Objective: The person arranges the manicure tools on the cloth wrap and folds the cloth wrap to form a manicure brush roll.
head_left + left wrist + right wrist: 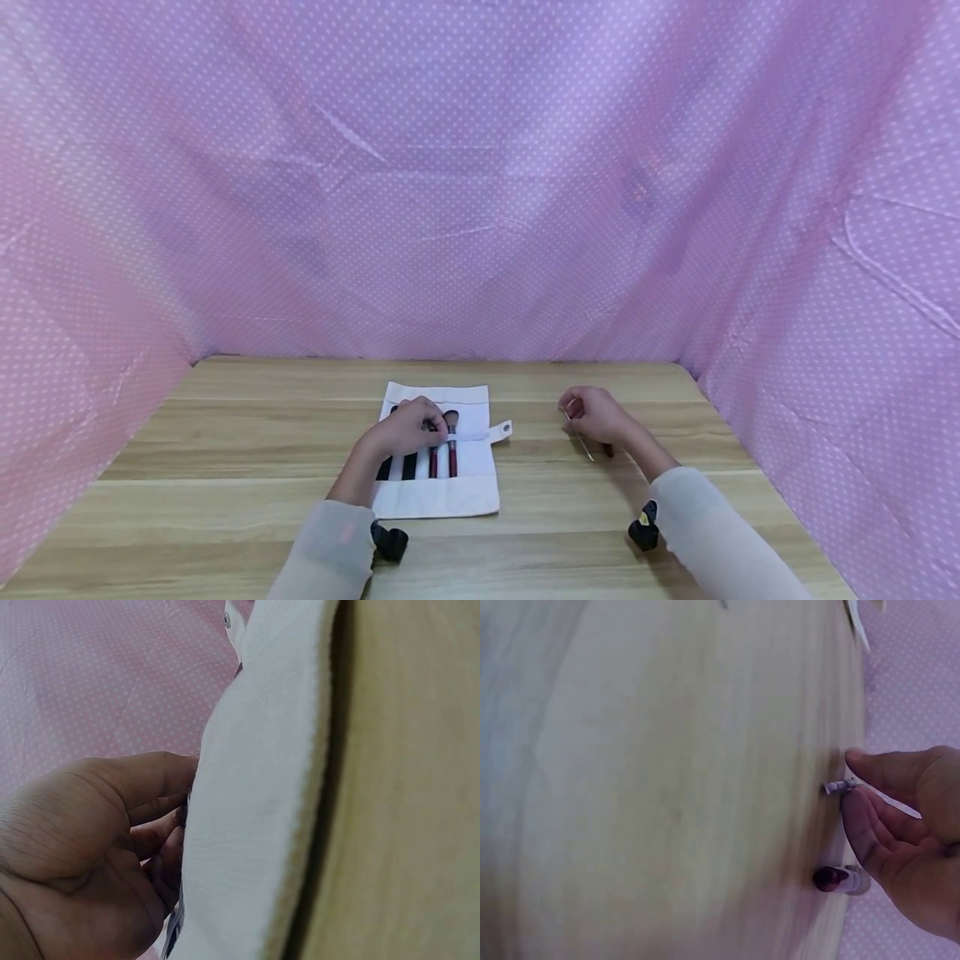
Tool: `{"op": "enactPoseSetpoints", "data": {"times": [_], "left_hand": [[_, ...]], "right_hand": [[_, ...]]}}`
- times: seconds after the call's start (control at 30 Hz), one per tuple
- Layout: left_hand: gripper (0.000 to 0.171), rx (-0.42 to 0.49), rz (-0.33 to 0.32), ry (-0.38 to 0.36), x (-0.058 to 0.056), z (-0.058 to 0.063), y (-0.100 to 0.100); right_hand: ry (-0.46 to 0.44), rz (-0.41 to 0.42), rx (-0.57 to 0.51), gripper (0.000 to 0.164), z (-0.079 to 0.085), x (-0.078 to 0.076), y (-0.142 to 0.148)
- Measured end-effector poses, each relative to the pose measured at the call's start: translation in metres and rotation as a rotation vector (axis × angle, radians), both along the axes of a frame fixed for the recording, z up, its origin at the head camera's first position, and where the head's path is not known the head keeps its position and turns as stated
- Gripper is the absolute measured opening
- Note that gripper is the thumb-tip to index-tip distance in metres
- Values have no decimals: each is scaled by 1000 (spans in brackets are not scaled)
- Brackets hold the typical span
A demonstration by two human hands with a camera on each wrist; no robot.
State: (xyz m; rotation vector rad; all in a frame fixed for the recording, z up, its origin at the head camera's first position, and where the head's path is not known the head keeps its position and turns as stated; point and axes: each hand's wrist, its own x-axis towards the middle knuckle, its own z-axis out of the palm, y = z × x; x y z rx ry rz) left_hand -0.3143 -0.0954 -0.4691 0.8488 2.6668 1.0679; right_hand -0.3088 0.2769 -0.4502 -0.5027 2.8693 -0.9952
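A white cloth brush roll (476, 496) lies unrolled on the table, with several makeup brushes and black-sheathed tools standing side by side in it. My left hand (408, 427) is over the roll, thumb and fingers curled about the upper part of a red-handled makeup brush (432, 462); in the left wrist view the roll's cloth hides the fingertips. To its right lies another red-handled makeup brush (452, 458). My right hand (592, 414) pinches a slim silvery tool (585, 448) low over the table. Beside that hand is a dark red brush handle (827, 879), bristles partly hidden.
A strap with a snap (501, 431) sticks out from the roll's right side. The wooden table (225, 433) ends at pink dotted curtains (480, 250) at the back and sides. Each wrist carries a black camera mount (390, 542).
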Motion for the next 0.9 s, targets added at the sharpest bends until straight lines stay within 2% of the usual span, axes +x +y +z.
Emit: {"op": "enactPoseSetpoints", "data": {"times": [0.17, 0.33, 0.63, 0.77, 0.9], "left_hand": [[21, 3, -4, 8, 1, 1, 1], [20, 2, 0, 7, 1, 1, 0], [21, 7, 21, -16, 2, -1, 1], [21, 3, 16, -23, 3, -1, 1], [21, 3, 14, -22, 2, 2, 0]], "right_hand": [[23, -43, -7, 28, -4, 0, -4], [8, -75, -25, 29, -4, 0, -8], [-53, -63, -40, 35, -6, 0, -9], [-91, -39, -115, 48, -5, 1, -7], [-135, -21, -251, 58, -3, 0, -5]]}}
